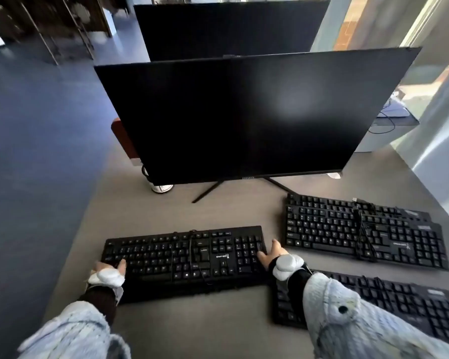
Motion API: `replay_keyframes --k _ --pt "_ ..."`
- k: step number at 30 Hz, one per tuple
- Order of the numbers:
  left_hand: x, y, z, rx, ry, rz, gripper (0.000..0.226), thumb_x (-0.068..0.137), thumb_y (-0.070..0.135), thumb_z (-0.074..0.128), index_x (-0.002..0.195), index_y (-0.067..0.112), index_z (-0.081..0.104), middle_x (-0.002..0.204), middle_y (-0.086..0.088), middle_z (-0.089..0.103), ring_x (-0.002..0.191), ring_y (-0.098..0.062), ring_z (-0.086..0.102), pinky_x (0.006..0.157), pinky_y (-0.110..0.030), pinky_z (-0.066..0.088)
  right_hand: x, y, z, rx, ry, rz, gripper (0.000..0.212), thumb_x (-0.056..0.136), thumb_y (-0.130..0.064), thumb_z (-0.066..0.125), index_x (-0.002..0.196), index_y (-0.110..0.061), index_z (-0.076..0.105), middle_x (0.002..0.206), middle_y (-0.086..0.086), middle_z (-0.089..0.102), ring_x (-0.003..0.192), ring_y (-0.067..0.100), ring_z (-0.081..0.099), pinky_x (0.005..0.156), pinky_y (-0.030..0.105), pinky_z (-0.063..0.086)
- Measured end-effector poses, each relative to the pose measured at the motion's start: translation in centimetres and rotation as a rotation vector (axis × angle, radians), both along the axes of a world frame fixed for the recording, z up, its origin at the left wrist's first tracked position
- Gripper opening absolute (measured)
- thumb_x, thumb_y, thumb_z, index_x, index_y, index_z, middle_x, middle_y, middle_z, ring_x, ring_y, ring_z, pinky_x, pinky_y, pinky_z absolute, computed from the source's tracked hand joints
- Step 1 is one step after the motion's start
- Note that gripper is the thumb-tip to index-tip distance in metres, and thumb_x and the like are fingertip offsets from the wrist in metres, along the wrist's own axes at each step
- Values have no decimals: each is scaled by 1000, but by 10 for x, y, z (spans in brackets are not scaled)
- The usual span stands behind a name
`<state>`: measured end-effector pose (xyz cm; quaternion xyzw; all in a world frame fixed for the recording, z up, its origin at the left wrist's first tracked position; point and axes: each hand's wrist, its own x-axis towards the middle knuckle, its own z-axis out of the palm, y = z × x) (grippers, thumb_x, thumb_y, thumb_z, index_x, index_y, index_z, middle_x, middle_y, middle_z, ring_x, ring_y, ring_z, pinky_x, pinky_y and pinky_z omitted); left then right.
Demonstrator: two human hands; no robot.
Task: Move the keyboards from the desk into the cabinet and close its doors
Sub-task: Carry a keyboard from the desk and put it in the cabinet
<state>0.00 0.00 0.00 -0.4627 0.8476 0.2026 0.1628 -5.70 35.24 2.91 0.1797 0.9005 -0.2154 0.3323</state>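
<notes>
A black keyboard (184,257) lies on the grey desk (151,218) in front of me, its cable coiled across the keys. My left hand (109,273) grips its left end, thumb on the keys. My right hand (280,259) holds its right end, fingers spread at the edge. A stack of two black keyboards (360,229) lies to the right with a cable on top. Another black keyboard (399,304) sits at the near right, partly under my right sleeve. No cabinet is in view.
A large dark monitor (244,117) on a thin stand rises just behind the keyboards, with a second monitor (228,27) further back. A small white round object (162,187) sits by the stand. The desk's left edge drops to the blue floor (36,125).
</notes>
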Motion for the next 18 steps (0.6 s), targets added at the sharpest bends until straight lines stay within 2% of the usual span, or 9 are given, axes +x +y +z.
replay_keyframes --k 3,5,8,11,15,18 --pt "-2 -17 -8 71 -25 14 74 96 40 42 144 -12 24 151 -28 32 142 -38 30 115 -38 23 -2 -8 -10 97 -9 -17 57 90 -50 43 130 -9 48 135 10 55 125 24 52 102 31 40" --pt "-5 -25 -10 107 5 64 80 93 48 42 146 -9 23 153 -25 32 144 -34 29 116 -37 21 -2 -15 -14 118 -13 -34 59 88 -55 43 126 -11 52 133 10 55 125 25 52 103 33 41" --pt "-12 -31 -7 130 -14 145 87 90 61 35 146 -5 25 153 -21 34 143 -32 33 115 -37 21 -1 -29 -17 156 1 -69 68 83 -63 43 126 -11 52 133 12 53 126 27 49 105 38 39" --pt "-12 -29 -6 198 87 258 85 89 54 46 145 -6 25 151 -25 35 139 -37 36 114 -42 25 2 -34 -20 179 55 -150 74 78 -69 45 125 -12 52 129 14 53 123 30 50 100 38 42" --pt "-2 -26 3 192 157 366 89 81 66 48 139 0 34 138 -27 49 128 -40 47 109 -45 28 -1 -36 -18 49 138 -330 75 76 -67 51 129 -15 46 127 17 48 118 35 52 93 38 44" --pt "20 -20 22 214 306 444 81 76 66 54 128 4 45 123 -26 58 115 -42 56 105 -47 36 -6 -32 -4 -45 206 -351 74 76 -64 53 135 -19 41 130 18 44 120 36 51 94 40 42"
